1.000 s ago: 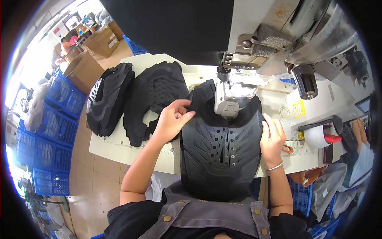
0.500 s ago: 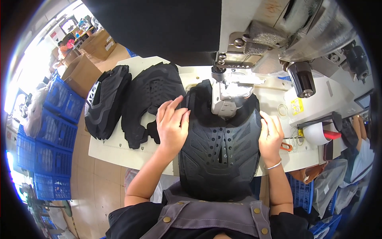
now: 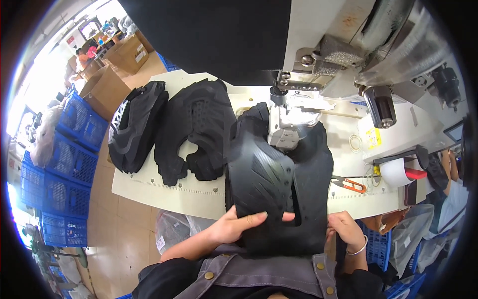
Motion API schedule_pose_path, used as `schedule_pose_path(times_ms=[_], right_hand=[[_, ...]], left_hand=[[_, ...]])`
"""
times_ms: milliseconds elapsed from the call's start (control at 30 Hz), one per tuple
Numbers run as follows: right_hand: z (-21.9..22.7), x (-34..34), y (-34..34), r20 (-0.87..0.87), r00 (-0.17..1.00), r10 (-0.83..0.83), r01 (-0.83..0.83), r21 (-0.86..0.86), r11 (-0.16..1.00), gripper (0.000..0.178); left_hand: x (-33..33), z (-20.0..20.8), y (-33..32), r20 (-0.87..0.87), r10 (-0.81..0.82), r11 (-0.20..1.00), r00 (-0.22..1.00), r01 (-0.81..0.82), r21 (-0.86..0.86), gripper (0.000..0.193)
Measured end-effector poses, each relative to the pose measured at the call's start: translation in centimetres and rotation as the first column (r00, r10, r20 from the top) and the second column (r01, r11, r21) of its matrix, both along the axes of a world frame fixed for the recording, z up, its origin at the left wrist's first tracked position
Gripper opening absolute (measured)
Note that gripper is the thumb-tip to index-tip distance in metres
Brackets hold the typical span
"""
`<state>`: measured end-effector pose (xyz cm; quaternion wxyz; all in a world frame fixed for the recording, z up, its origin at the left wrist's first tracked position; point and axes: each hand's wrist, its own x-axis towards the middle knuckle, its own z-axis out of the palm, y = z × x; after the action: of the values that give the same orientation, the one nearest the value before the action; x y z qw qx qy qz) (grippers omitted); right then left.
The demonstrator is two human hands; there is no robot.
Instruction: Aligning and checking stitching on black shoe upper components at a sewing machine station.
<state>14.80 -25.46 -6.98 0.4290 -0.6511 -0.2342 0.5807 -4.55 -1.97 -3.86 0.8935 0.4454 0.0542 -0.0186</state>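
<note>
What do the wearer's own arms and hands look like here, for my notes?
Both the left hand and the right hand are ungloved. The forearms are bare below short black sleeves. A thin, pale bangle circles the right wrist; no band shows on the left.

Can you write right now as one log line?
left hand: grips black panel | right hand: at its right edge | machine: at its far end | snips: on table

Near the front edge of the table (image 3: 199,196), toward its right end, lie orange-handled snips (image 3: 352,186). Beyond the left edge, several blue plastic crates (image 3: 66,197) stand, and beside them is a brown cardboard box (image 3: 103,93).
</note>
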Motion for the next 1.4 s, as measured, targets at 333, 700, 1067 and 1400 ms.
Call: schedule_pose_path(times_ms=[333,700,1067,1400], right_hand=[[3.9,-2.6,7.9,-0.429,0.855,-0.291,0.511,0.6,0.615,0.044],[4.3,-3.0,9.5,-0.597,0.723,-0.347,0.69,0.611,0.388,0.046],[5.9,-0.6,10.1,-0.395,0.826,-0.402,0.559,0.663,0.498,0.045],[5.8,0.4,9.9,-0.336,0.885,-0.323,0.463,0.712,0.528,0.041]], left_hand=[[2.6,2.0,0.0,0.062,0.226,0.967,0.972,-0.216,-0.137,0.036],[3.8,3.2,-0.4,0.103,0.4,0.912,0.911,-0.383,-0.148,0.036],[6.0,3.9,0.7,0.141,0.446,0.895,0.884,-0.443,-0.052,0.035],[6.1,4.0,1.2,0.194,0.394,0.911,0.898,-0.41,0.051,0.034]])
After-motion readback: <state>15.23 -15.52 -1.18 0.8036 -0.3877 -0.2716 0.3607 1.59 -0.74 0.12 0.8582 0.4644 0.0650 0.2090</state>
